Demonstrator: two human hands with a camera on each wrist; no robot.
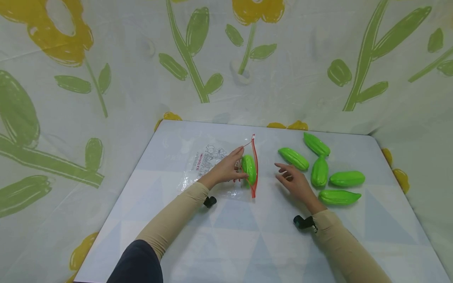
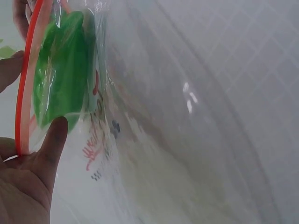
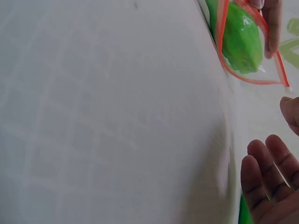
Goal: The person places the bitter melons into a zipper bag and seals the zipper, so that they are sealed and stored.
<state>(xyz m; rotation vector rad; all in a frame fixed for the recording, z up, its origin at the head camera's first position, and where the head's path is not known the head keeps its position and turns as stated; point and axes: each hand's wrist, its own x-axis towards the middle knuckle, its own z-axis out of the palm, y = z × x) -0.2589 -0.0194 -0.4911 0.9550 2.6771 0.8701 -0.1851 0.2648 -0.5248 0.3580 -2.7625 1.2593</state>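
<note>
A clear zip bag [image 1: 212, 157] with a red zip edge and printed drawings lies on the table, its mouth facing right. My left hand [image 1: 225, 169] grips the bag at its mouth, thumb and fingers spread along the opening. Just inside the mouth sits a shiny green ridged toy vegetable [image 1: 249, 168], seen through the plastic in the left wrist view. To the right of the red edge, apart from it, my right hand [image 1: 296, 184] hovers with relaxed fingers and nothing in them. The right wrist view shows those fingers [image 3: 264, 172] below the held-apart bag mouth [image 3: 243, 79].
Several more green toy vegetables lie loose to the right, among them one near my right fingertips [image 1: 293, 158] and one lowest in the group [image 1: 339, 197]. The pale table [image 1: 247, 243] is backed by a flower-printed curtain [image 1: 290, 86].
</note>
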